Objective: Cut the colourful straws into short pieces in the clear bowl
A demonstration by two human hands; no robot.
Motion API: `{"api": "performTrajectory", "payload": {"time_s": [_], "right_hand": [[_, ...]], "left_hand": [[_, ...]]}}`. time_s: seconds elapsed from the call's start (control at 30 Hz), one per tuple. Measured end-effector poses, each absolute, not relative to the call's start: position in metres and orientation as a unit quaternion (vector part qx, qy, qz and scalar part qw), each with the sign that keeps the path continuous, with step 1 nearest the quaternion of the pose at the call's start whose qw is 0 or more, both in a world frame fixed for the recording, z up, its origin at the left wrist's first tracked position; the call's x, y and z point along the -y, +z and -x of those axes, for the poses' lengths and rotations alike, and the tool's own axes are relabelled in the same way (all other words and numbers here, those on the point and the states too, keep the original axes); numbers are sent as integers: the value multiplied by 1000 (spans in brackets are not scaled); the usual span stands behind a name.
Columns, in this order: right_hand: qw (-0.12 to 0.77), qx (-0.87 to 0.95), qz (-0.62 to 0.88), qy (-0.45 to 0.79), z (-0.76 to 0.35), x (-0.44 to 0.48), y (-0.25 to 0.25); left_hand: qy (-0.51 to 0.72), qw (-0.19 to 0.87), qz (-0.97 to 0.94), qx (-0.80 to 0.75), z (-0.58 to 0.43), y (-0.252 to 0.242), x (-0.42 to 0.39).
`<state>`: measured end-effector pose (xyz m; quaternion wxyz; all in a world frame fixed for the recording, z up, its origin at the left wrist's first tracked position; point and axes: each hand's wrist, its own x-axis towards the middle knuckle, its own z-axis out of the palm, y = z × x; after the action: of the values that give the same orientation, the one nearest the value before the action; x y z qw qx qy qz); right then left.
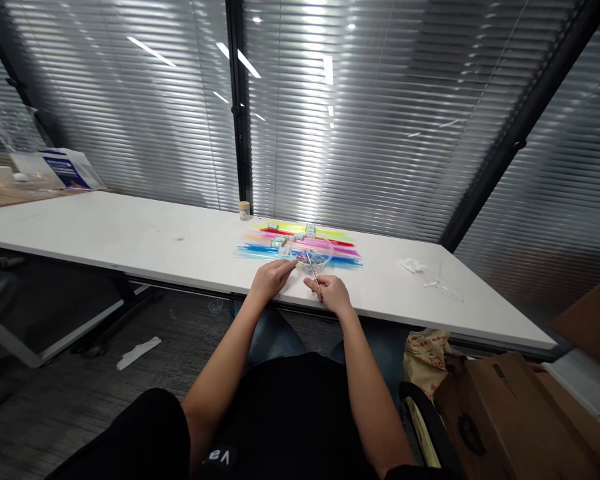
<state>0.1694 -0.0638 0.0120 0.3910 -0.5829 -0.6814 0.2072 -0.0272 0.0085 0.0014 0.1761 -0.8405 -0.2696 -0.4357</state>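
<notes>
A clear round bowl [325, 263] stands near the table's front edge, with many tiny multicoloured pieces [306, 257] inside. My left hand [271, 277] is at the bowl's near left side, its fingertips pressed together. Whether they grip the rim or something small, I cannot tell. My right hand [333, 293] is closed around a slim reddish-brown stick-like tool [315, 280], whose far end slants up into the bowl. Behind and under the bowl lie rows of thin coloured sticks [349, 261] in yellow, red, pink and blue. Several small labelled containers [311, 229] rest on them.
A small jar with a tan lid [244, 212] stands at the table's back edge. Crumpled clear plastic [441, 287] lies on the white table [110, 223] to the right. Cardboard boxes [510, 413] and a printed bag [425, 360] are on the right below the tabletop.
</notes>
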Motion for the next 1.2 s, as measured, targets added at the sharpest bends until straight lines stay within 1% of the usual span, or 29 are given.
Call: {"api": "performTrajectory", "payload": {"time_s": [0.47,0.6,0.8,1.03,1.2], "right_hand": [[392,678,586,207,-169,64,11],[391,671,593,212,-168,64,12],[389,673,592,213,-169,63,12],[427,664,570,228,-169,63,10],[408,677,576,209,-169,65,11]], "left_hand": [[-433,172,839,281,27,1,-8],[-453,193,817,301,26,-2,-9],[-449,208,813,306,26,-5,-12],[-452,212,808,313,26,-7,-14],[-451,215,808,311,26,-6,-13]]}}
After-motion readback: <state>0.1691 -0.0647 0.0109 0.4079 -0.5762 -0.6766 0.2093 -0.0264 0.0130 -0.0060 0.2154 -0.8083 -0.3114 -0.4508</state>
